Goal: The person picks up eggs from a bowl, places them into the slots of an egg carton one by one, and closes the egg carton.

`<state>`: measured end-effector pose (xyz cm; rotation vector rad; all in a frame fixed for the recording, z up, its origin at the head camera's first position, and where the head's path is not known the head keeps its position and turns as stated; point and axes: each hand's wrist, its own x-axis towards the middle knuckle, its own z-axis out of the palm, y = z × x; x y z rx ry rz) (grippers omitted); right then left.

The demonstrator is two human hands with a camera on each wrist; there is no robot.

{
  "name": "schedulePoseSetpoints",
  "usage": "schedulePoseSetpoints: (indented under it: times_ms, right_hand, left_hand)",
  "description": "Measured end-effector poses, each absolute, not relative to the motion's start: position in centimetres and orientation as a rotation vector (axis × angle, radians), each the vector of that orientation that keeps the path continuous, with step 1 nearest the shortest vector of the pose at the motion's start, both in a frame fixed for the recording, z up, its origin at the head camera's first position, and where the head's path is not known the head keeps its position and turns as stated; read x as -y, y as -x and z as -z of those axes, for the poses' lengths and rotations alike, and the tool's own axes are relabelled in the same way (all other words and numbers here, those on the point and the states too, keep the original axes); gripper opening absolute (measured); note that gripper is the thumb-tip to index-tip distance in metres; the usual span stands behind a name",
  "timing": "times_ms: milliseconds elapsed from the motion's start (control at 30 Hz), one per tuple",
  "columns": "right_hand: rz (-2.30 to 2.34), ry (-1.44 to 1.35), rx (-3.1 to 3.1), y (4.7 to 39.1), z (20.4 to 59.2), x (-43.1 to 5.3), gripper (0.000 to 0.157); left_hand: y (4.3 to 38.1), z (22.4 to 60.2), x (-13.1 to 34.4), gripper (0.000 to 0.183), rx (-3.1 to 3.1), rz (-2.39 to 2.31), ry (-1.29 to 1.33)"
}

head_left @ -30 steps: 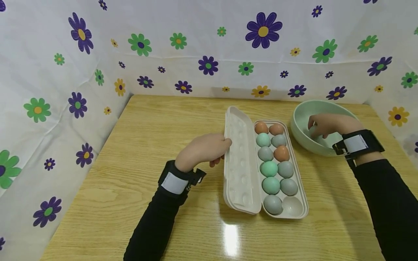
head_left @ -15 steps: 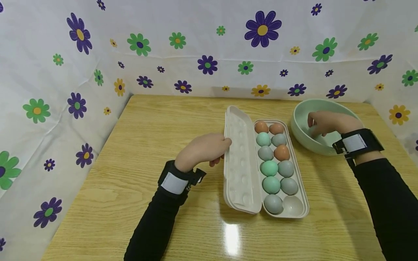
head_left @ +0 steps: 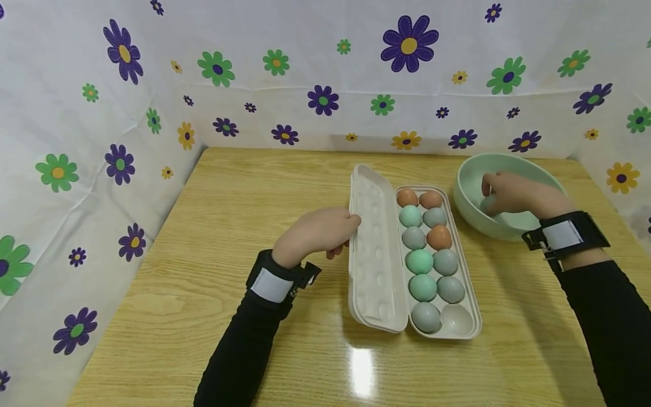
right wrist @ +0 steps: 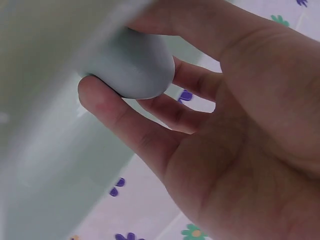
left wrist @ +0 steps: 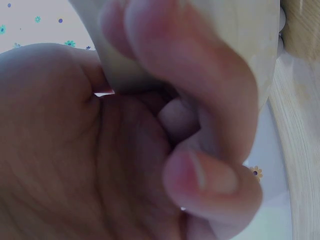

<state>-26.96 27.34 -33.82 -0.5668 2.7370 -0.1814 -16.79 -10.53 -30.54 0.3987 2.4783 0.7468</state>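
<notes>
My right hand (head_left: 516, 192) reaches into a pale green bowl (head_left: 478, 217) at the back right of the table. Its fingers and thumb hold a grey-blue egg (right wrist: 132, 65), which shows as a small grey patch in the head view. My left hand (head_left: 320, 232) pinches the left edge of the raised lid (head_left: 376, 254) of a white egg carton, thumb on the inner side. Brown, green and grey eggs fill the carton (head_left: 475, 316), except for one bare cup (head_left: 456, 322) at its near right corner. In the left wrist view, curled fingers (left wrist: 210, 85) cover much of the lid.
The carton stands in the middle of a wooden table (head_left: 229, 192), with the bowl close to its right. A white flowered cloth (head_left: 285, 34) hangs behind the table and along both sides.
My right hand and wrist have shifted slightly to the right, with the egg still held inside the bowl. The left hand and lid stay in place.
</notes>
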Motion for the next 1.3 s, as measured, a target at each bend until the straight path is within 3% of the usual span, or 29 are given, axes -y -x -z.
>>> schedulePoseSetpoints:
  times_ms: [433, 1300]
  right_hand:
    - [0.194, 0.559, -2.797, 24.7, 31.4, -26.4, 0.036]
    - [0.21, 0.567, -2.884, 21.4, 30.5, -26.0, 0.035]
  left_hand:
    - [16.9, 30.7, 10.6, 0.045, -2.478, -0.744, -0.407]
    - [16.8, 30.5, 10.5, 0.045, -2.476, -0.762, -0.397]
